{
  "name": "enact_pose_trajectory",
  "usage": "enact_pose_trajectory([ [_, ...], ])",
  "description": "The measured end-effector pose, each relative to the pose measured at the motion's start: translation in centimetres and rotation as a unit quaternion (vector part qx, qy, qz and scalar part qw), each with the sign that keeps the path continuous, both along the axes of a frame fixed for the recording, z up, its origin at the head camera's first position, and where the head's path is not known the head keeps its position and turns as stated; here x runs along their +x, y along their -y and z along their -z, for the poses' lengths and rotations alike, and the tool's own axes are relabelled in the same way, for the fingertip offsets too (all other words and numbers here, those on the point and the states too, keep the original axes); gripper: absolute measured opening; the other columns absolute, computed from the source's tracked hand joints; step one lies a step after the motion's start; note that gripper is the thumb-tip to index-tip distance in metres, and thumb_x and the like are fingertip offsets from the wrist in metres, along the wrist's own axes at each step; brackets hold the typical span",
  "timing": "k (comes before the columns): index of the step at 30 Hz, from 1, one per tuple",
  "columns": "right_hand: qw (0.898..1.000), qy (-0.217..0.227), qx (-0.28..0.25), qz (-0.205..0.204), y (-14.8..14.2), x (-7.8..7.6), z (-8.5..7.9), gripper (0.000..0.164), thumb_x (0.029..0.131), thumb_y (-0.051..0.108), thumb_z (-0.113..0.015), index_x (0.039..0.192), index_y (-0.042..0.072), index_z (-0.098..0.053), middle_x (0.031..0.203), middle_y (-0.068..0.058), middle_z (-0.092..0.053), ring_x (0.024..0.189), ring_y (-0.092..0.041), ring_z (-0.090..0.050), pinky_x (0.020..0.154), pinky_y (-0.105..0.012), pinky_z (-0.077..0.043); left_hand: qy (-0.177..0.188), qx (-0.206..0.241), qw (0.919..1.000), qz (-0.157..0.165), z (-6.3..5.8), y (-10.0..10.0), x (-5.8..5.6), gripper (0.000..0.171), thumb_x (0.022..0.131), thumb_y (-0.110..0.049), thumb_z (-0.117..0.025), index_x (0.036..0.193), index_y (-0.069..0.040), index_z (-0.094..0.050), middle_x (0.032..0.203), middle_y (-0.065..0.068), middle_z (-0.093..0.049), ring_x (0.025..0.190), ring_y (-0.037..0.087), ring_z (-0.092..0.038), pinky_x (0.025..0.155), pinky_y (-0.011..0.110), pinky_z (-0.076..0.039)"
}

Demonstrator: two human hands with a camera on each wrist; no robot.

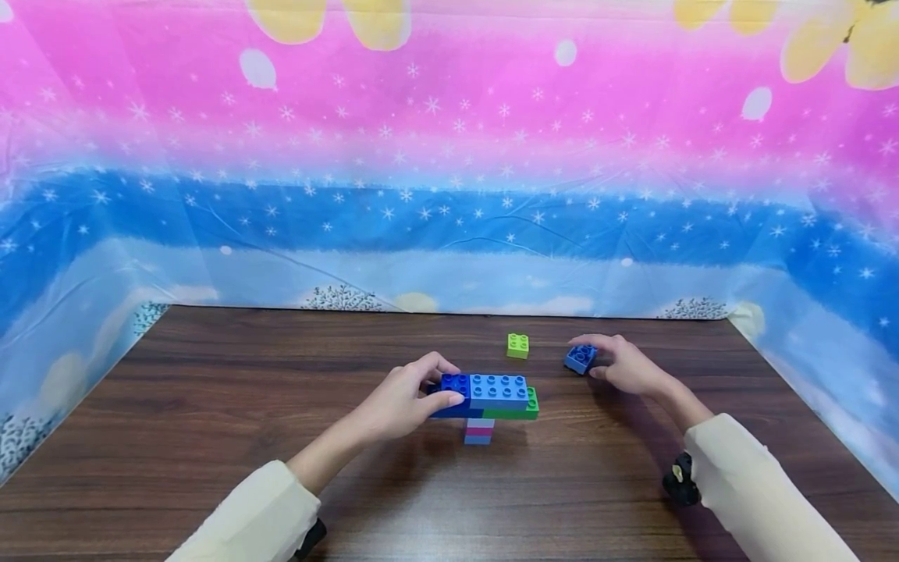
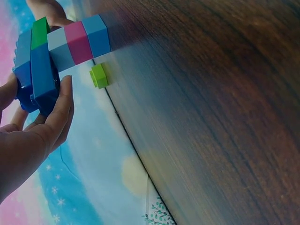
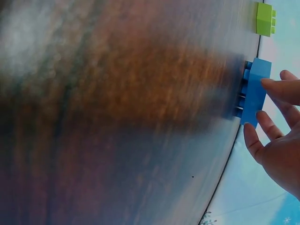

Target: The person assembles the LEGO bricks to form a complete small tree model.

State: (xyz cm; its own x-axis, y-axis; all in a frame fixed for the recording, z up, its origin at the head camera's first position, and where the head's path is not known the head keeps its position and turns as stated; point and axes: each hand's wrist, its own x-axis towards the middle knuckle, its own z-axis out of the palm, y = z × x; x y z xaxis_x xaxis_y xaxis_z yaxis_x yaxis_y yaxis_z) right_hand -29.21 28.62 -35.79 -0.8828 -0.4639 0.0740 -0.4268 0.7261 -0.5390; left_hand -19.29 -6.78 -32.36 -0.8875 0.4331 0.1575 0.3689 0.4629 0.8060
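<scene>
My left hand [image 1: 407, 396] holds the left end of a toy brick build, thumb over a dark blue brick [image 1: 455, 383] there. Beside that brick sits a light blue brick [image 1: 499, 389]. Below them lie a green brick [image 1: 509, 414] and a longer dark blue brick [image 2: 45, 77]. A short column with a pink brick [image 2: 78, 43] between pale and blue ones extends underneath; I cannot tell whether it touches the table. My right hand [image 1: 627, 364] grips a loose blue brick [image 3: 257, 89] at the fingertips, its studs facing down towards the table.
A lime green brick [image 1: 517, 346] stands studs up on the brown wooden table [image 1: 281, 351], between the two hands and farther back. A patterned pink and blue cloth [image 1: 449, 218] hangs behind the table and along its sides.
</scene>
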Motion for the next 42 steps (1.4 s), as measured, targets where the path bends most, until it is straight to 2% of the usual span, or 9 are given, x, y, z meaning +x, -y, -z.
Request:
enact_pose_trajectory([
  [5,1.000,0.007,-0.005,0.015,0.1,0.0,0.2,0.050,0.081,-0.005,-0.062,0.129,0.006,-0.050,0.133,-0.022,-0.042,0.117,-0.043,-0.042,0.089,-0.056,-0.036,0.001,0.000,1.0000,0.000,0.0,0.0,0.0,0.024,0.090,-0.020,-0.060,0.110,-0.007,-0.056,0.104,0.012,-0.060,0.088,0.021,-0.057,0.070,0.032,-0.048],
  [11,1.000,0.004,0.001,0.020,0.5,0.5,0.0,0.050,0.080,-0.002,-0.065,0.127,0.005,-0.051,0.128,-0.020,-0.045,0.094,-0.030,-0.053,0.074,-0.042,-0.044,0.002,-0.002,1.0000,0.000,0.0,0.0,0.0,0.023,0.090,-0.020,-0.059,0.110,-0.008,-0.056,0.105,0.012,-0.060,0.090,0.022,-0.057,0.071,0.032,-0.048],
  [15,1.000,0.000,0.000,0.011,1.0,0.8,-0.3,0.048,0.079,-0.001,-0.067,0.125,0.004,-0.052,0.121,-0.018,-0.049,0.082,-0.022,-0.051,0.066,-0.034,-0.042,0.003,-0.001,1.0000,-0.001,0.1,0.0,0.0,0.023,0.090,-0.020,-0.059,0.110,-0.008,-0.056,0.104,0.012,-0.060,0.089,0.022,-0.057,0.070,0.032,-0.048],
  [21,1.000,-0.004,-0.005,0.003,1.7,1.4,-0.3,0.046,0.079,0.002,-0.069,0.122,0.003,-0.054,0.111,-0.014,-0.054,0.073,-0.018,-0.047,0.061,-0.032,-0.039,0.006,-0.004,1.0000,-0.003,0.1,-0.1,0.0,0.023,0.090,-0.019,-0.059,0.110,-0.009,-0.055,0.106,0.012,-0.060,0.091,0.022,-0.057,0.072,0.032,-0.049],
  [28,1.000,-0.021,0.010,-0.011,2.0,1.7,0.0,0.042,0.078,0.007,-0.071,0.118,0.005,-0.058,0.108,-0.010,-0.054,0.069,-0.015,-0.044,0.060,-0.029,-0.039,0.003,-0.003,1.0000,-0.001,0.2,-0.1,0.0,0.024,0.090,-0.021,-0.059,0.110,-0.009,-0.055,0.105,0.012,-0.059,0.091,0.022,-0.056,0.072,0.033,-0.049],
  [36,1.000,-0.006,0.012,-0.009,2.4,1.8,0.1,0.043,0.078,0.011,-0.072,0.119,0.006,-0.058,0.111,-0.009,-0.051,0.068,-0.015,-0.044,0.062,-0.030,-0.040,0.002,-0.002,1.0000,0.002,0.2,0.0,0.0,0.024,0.091,-0.021,-0.058,0.111,-0.008,-0.055,0.105,0.012,-0.059,0.091,0.022,-0.056,0.071,0.032,-0.049],
  [42,0.999,-0.025,0.019,-0.023,2.6,1.9,0.2,0.041,0.077,0.013,-0.073,0.116,0.007,-0.061,0.110,-0.008,-0.052,0.078,-0.019,-0.048,0.067,-0.032,-0.041,0.001,-0.001,1.0000,0.002,0.2,0.0,0.0,0.024,0.091,-0.021,-0.058,0.111,-0.008,-0.055,0.106,0.012,-0.059,0.091,0.022,-0.057,0.072,0.032,-0.049],
])
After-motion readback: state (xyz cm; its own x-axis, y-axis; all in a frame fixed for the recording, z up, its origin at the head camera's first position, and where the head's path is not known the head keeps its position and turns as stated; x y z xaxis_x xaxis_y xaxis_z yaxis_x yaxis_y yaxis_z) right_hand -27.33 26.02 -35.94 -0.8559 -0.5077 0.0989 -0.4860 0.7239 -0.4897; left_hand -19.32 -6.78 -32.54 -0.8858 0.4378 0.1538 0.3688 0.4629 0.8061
